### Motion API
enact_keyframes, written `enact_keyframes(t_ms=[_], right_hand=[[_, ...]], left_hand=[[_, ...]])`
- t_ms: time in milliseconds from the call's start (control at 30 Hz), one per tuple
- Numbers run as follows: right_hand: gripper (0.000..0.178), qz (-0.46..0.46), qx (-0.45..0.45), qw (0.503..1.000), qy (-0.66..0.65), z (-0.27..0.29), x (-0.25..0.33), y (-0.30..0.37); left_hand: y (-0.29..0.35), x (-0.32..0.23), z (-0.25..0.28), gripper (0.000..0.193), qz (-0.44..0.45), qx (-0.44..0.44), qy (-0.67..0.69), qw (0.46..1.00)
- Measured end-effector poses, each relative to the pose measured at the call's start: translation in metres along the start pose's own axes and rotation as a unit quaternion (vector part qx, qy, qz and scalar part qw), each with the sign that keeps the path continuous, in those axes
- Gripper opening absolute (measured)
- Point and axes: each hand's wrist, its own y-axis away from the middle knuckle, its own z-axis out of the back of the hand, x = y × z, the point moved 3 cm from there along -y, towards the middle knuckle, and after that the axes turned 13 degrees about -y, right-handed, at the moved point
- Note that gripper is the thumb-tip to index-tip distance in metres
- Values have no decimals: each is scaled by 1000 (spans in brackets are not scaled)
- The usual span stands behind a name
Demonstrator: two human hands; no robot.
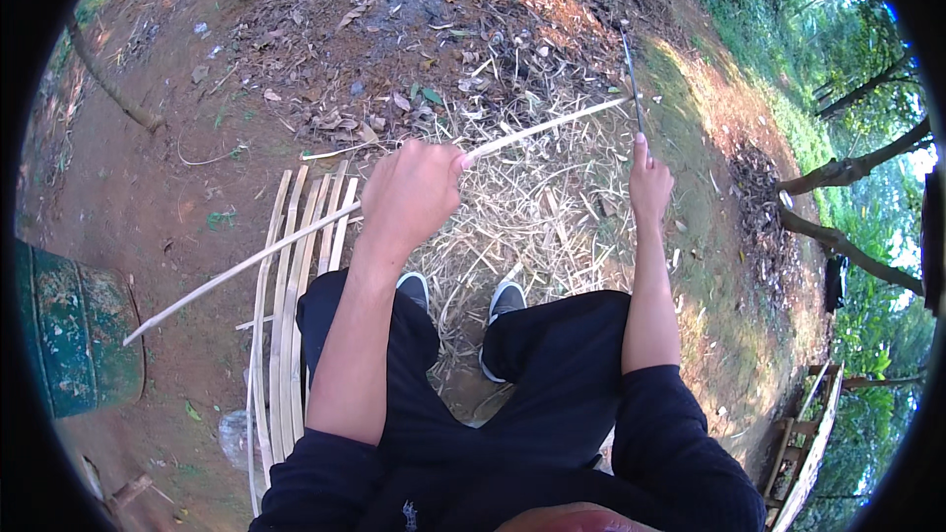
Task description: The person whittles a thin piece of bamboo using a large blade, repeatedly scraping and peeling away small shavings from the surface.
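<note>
My left hand (412,195) is closed around a long, pale strip of split bamboo (552,124), which slants from the lower left up to the right. In my right hand (650,183) is a knife (632,74), its thin dark blade pointing away from me. The strip's far end meets the blade or lies very close to it; I cannot tell whether they touch. The knife's handle is mostly hidden in my fingers. Beside my left leg lie several more bamboo strips (288,305), side by side.
Pale shavings (552,227) cover the ground around my shoes (506,301). A green drum (84,330) stands at the left. Dry leaves (345,123) lie farther ahead. Tree branches (847,172) reach in from the right, above a wooden frame (808,443) at the lower right.
</note>
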Motion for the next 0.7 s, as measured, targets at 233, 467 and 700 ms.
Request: enact_keyframes(t_ms=[233,467,700], right_hand=[[81,9,56,998,-10,-8,15,19],[72,218,101,970,41,-18,22,28],[65,-415,33,762,-496,-46,-114,-8]], left_hand=[[1,20,1,21,28,-3,23,999],[3,46,14,20,60,-10,14,998],[-11,47,5,22,65,10,138,988]])
